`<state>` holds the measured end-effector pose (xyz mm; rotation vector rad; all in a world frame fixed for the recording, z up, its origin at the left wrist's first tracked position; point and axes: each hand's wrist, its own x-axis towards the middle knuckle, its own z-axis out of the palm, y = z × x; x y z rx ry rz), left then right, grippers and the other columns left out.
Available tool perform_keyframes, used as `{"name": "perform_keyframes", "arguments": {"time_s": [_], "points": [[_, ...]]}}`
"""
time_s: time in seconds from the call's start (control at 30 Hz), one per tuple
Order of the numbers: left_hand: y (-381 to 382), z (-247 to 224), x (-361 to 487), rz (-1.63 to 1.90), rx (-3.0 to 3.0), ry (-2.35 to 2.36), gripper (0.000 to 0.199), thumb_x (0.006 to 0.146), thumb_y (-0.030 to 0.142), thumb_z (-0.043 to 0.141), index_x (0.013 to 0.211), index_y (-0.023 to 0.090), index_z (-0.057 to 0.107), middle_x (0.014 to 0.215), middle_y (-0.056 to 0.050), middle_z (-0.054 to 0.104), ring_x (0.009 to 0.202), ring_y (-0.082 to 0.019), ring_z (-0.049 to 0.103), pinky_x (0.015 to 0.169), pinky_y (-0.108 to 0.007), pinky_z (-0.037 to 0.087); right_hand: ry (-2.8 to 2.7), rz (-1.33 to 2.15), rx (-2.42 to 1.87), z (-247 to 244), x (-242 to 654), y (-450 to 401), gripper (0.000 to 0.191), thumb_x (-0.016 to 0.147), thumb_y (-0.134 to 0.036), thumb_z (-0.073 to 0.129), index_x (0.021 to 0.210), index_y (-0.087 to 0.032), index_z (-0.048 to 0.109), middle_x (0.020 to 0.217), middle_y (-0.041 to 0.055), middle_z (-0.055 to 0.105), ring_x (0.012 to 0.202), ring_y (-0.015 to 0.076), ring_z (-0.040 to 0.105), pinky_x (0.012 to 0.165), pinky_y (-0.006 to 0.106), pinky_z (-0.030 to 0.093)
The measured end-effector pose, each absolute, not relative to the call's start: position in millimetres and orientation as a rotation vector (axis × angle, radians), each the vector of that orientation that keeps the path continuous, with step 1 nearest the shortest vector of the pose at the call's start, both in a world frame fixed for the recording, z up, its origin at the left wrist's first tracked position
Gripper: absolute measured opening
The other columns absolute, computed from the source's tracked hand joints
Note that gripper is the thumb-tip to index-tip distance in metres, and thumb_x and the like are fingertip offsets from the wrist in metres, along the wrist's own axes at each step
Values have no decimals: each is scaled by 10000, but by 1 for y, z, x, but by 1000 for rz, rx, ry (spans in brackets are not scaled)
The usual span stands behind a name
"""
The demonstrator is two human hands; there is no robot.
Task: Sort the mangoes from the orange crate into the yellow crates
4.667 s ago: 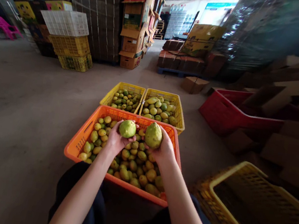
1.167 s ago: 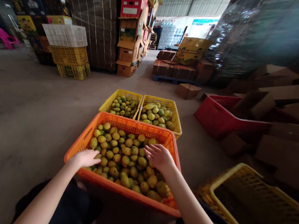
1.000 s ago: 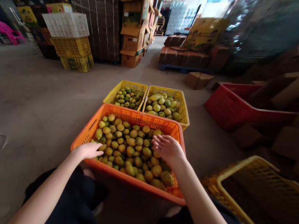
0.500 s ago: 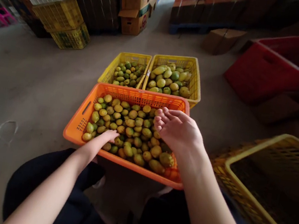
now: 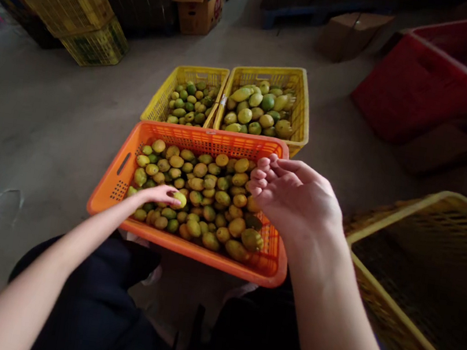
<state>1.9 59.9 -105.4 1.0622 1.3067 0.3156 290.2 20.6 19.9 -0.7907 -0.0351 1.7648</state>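
Note:
An orange crate (image 5: 103,193) full of yellow-green lemons (image 5: 206,212) stands in front of my knees. My left hand (image 5: 162,194) is over the left part of the crate, its fingers closed round a yellow-green lemon (image 5: 179,199). Palm turned up, my right hand (image 5: 296,196) hovers above the crate's right side. Its fingers are slightly curled and apart from the thumb, and nothing lies in it. Behind the orange crate are two yellow crates side by side: the left one (image 5: 157,99) holds smaller fruit, the right one (image 5: 302,109) larger lemons.
A yellow crate (image 5: 412,213) stands close by my right arm, with a large red bin (image 5: 422,86) beyond it. Stacked crates (image 5: 74,5) are at the back left. Cardboard boxes (image 5: 199,12) and a lone carton (image 5: 346,34) stand farther back.
My left hand has lifted a lemon up from the pile. My right hand has shifted slightly right, still palm up. The view has tilted down a little.

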Motion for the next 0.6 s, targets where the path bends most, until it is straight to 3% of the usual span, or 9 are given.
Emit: {"name": "perform_keyframes", "arguments": {"time_s": [0.13,0.27,0.43,0.6], "points": [[56,-51,-19,573,757,1087,315,653,339,731,880,132,661,815,-82,686,772,-192,641,722,-297,509,-55,1752,-780,20,288,19,108,666,-95,496,738,-166,534,629,4,582,522,85,537,469,181,459],[19,26,-12,1029,458,803,458,744,588,553,793,138,613,679,-52,612,631,-150,603,611,-263,529,-14,1744,-814,17,281,17,148,632,-77,494,746,-166,524,615,10,583,518,92,533,466,185,461],[2,65,14,1285,79,496,264,870,366,457,883,127,570,747,-38,623,680,-74,615,642,-125,510,1,1744,-901,14,270,9,130,631,-89,486,732,-169,507,588,10,562,498,95,522,446,183,448],[19,42,5,1379,-119,504,124,832,232,484,834,133,560,693,-30,622,654,-85,617,611,-151,526,-88,1727,-992,-5,276,1,110,626,-96,498,687,-185,518,571,3,558,493,100,529,451,197,457]]}}
